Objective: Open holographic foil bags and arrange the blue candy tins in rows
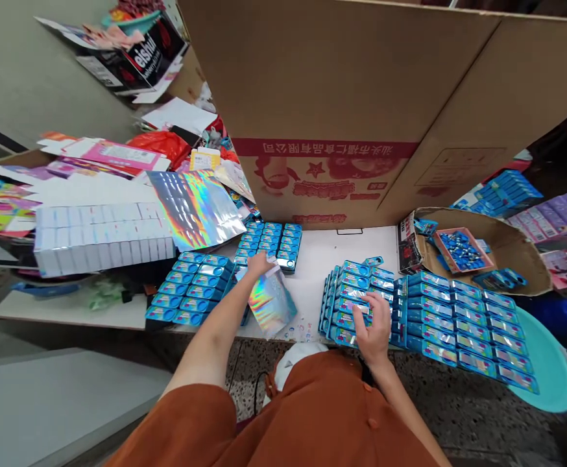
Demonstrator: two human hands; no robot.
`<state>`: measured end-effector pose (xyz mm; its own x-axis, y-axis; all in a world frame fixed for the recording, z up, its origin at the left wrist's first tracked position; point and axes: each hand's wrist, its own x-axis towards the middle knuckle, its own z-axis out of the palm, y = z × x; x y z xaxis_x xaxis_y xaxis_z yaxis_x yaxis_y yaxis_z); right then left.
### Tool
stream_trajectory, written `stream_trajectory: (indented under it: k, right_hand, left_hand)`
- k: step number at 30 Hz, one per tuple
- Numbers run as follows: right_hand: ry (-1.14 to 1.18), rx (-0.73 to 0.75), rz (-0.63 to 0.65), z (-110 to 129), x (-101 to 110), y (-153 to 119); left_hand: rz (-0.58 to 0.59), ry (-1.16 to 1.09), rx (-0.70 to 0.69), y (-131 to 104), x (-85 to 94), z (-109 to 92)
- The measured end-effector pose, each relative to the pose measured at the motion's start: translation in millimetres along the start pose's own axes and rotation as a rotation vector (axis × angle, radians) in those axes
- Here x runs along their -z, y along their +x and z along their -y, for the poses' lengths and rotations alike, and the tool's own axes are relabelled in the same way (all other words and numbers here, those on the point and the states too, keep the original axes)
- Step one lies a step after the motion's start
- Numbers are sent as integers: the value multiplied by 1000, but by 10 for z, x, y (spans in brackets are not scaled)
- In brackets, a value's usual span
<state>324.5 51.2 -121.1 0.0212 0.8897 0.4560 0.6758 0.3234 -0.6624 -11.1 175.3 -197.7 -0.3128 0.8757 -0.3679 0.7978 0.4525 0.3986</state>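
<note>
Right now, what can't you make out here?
Whether the silvery pouch holds anything: head view, shiny film hides it.
Right end of the large carton: head view, cut off by right edge.
Fine print on the blue packs: head view, too small.
Left part of the turquoise basin: head view, hidden by blue packs.

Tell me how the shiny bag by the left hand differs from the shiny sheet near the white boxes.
The shiny bag is at the left hand, while the shiny sheet lies away from it, near the white boxes. The bag looks smaller than the sheet. The bag is mostly pale silver, while the sheet shows dark grey areas and bolder rainbow streaks. Both have a silvery rainbow sheen.
</note>
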Motion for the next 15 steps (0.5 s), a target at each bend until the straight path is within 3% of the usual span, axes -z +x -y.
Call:
stream_trajectory:
  k: [5, 11, 15]
  right_hand:
    - [85, 130, 129, 172, -19, 76]
    - [198, 285, 290, 544, -134, 410]
    - [283, 420, 462, 864, -245, 649]
  left_hand:
    - [54, -102, -149, -490, 363, -20]
    - [-111, -446, -313, -1527, 944, -200]
    - [-214, -658, -328, -2051, 1124, -364]
